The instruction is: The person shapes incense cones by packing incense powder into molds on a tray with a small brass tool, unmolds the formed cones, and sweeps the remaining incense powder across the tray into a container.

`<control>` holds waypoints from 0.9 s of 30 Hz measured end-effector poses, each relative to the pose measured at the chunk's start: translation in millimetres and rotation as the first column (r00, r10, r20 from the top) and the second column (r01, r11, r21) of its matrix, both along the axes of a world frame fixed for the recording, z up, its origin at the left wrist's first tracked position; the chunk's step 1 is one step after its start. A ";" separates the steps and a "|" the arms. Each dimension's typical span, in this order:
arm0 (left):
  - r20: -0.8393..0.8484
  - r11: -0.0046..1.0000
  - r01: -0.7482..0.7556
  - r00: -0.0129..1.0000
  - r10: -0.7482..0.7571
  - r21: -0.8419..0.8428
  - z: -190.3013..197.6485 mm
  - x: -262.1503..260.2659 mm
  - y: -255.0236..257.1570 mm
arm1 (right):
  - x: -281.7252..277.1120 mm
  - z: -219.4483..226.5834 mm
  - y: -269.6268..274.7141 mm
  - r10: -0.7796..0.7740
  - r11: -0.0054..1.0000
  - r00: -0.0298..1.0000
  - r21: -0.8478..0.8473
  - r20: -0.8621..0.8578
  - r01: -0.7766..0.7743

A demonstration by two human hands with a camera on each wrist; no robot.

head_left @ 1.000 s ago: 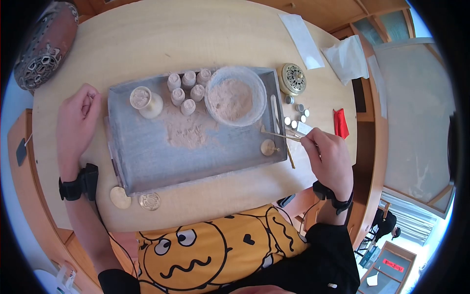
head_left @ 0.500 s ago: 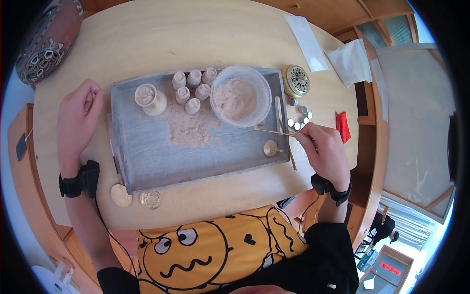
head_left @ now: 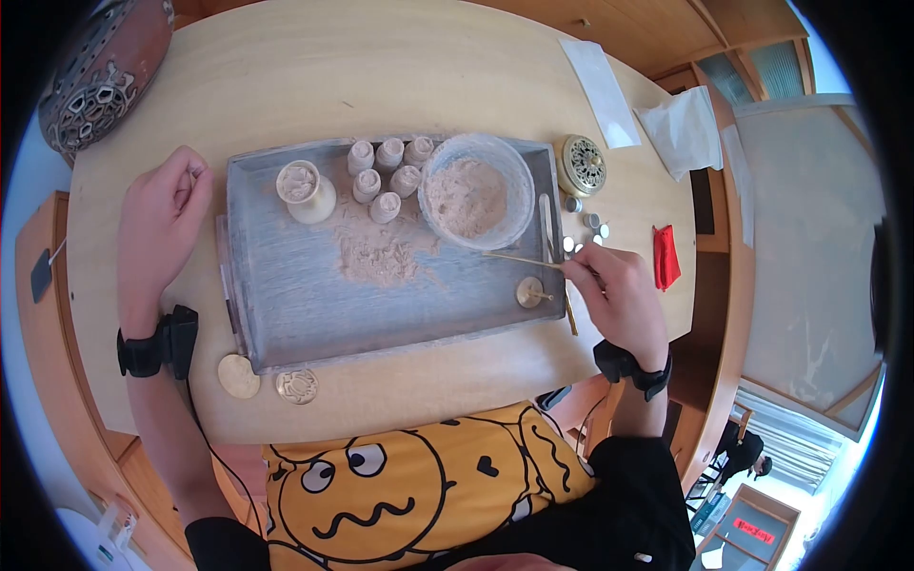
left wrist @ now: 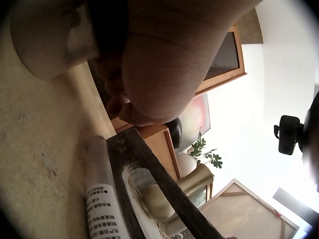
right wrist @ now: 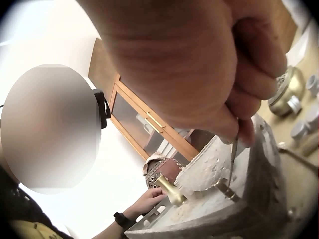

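Right of the frame's centre, the right hand (head_left: 619,295) pinches a slim brass tool (head_left: 524,260) over the grey tray (head_left: 324,324), its tip near the powder bowl (head_left: 525,195). At left, the left hand (head_left: 167,224) has its fingers curled.

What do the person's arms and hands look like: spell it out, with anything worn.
The left hand and right hand wear no gloves. Each wrist has a black strap, left and right, bearing a dark, boxy device. A thin black cable trails along the left forearm. Both sleeves, left and right, are black and short.
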State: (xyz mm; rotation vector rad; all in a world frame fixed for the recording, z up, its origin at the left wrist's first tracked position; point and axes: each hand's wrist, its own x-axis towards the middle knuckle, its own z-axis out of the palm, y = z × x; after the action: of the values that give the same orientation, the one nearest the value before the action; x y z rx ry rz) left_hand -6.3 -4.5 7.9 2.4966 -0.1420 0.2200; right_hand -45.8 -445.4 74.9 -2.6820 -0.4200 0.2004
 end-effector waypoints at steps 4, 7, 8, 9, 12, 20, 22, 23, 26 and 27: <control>-0.042 1.000 -0.017 0.999 0.018 0.022 1.1 1.1 0.4 | 1.4 -9.1 16.7 0.082 0.996 0.995 0.035 0.057 -0.084; -0.059 0.999 -0.041 0.997 0.042 0.018 3.0 -0.2 -1.8 | 0.8 -7.2 27.7 0.081 0.997 0.996 0.012 0.036 -0.082; -0.054 0.999 -0.037 0.998 0.038 0.021 2.8 -0.2 -1.2 | -0.2 -4.4 28.1 0.078 0.997 0.996 0.015 0.040 -0.078; -0.048 0.999 -0.029 0.998 0.030 0.026 2.1 0.1 0.0 | -2.3 -1.0 28.6 0.074 0.997 0.995 0.013 0.064 -0.075; -0.039 0.999 -0.023 0.999 0.024 0.025 1.9 0.0 -0.6 | -8.7 10.9 21.3 0.067 0.997 0.993 -0.034 0.092 -0.065; -0.036 1.000 -0.004 0.999 0.004 -0.001 0.7 0.1 0.4 | -13.2 21.9 -18.2 -0.112 0.984 0.993 -0.134 0.050 0.117; -0.038 1.000 -0.005 0.999 0.005 0.005 0.6 0.2 0.5 | -12.5 21.5 -19.0 -0.107 0.984 0.993 -0.137 0.050 0.113; -0.038 1.000 -0.004 0.999 0.004 0.005 0.4 0.1 0.5 | -12.2 21.1 -19.3 -0.102 0.984 0.993 -0.140 0.050 0.108; -0.038 1.000 -0.005 0.999 0.005 -0.001 0.0 0.3 0.4 | -10.8 19.4 -17.4 -0.094 0.985 0.994 -0.142 0.057 0.101; -0.033 1.000 -0.002 0.999 0.002 0.001 -0.2 0.3 0.5 | -9.8 19.1 -17.5 -0.094 0.985 0.994 -0.142 0.056 0.101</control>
State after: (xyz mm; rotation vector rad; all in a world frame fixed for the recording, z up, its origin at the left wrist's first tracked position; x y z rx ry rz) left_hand -6.0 -4.0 7.7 2.5004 -0.1260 0.1801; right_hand -55.6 -462.9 94.0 -2.8471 -0.2982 0.1406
